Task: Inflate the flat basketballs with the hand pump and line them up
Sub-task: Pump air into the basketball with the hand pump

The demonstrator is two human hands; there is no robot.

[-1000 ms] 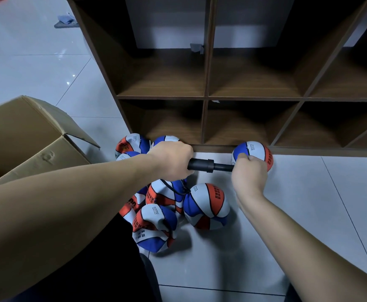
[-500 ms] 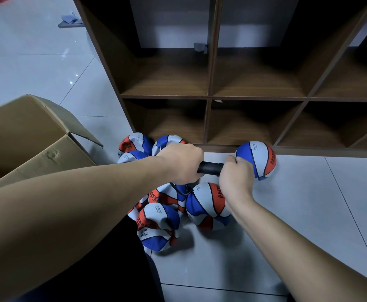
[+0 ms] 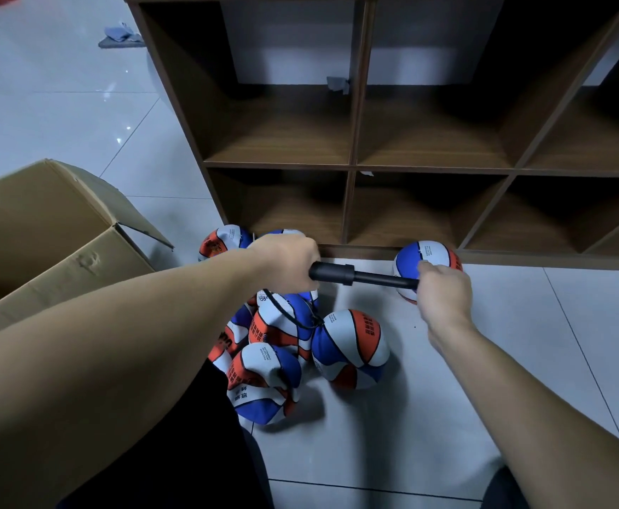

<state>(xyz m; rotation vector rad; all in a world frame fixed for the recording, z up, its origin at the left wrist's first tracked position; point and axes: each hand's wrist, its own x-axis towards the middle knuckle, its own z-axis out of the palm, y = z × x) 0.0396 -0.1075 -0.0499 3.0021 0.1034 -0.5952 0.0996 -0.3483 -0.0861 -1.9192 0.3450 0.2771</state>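
Matt black plastic pump (image 3: 352, 275); glossy floor tiles (image 3: 447, 416); wood-grain shelf (image 3: 352, 163); creased cardboard box (image 3: 61, 229).

I think it is a storeroom: white floor tiles (image 3: 61, 115), a wooden shelf (image 3: 354, 167) with open cubbies, a cardboard box (image 3: 43, 229).

The hands are moving apart again. Half a second ago the right hand (image 3: 444, 292) was pushed in close to the left hand (image 3: 282, 264), with only a stub of the pump (image 3: 332, 273) barrel showing between them. Now the right hand is pulling its handle out toward the right, so the thin rod (image 3: 383, 280) is showing again, much as one second ago. The view is also shifting slightly.
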